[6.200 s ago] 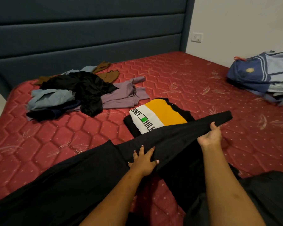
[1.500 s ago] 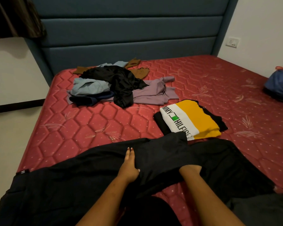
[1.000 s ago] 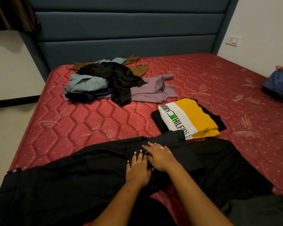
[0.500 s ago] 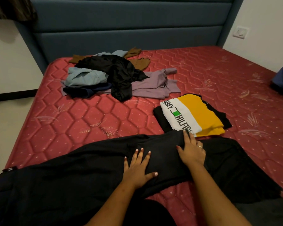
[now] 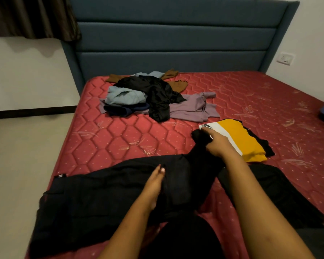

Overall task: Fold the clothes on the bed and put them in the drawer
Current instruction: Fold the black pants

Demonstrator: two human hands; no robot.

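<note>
The limp black cloth garment point(image 5: 101, 199) sprawls left of and nearer than the folded yellow-and-white T-shirt point(image 5: 239, 139). The left hand point(image 5: 153, 186) presses it, fingers straight. The right hand point(image 5: 217, 144) clutches its bunched end at the shirt's near-left corner. It seems light and floppy, so hems or corners should give the surest hold.

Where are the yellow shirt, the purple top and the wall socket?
yellow shirt point(image 5: 243, 139), head view, on its yellow panel.
purple top point(image 5: 189, 109), head view, on its body.
wall socket point(image 5: 285, 58), head view, on its faceplate.
</note>
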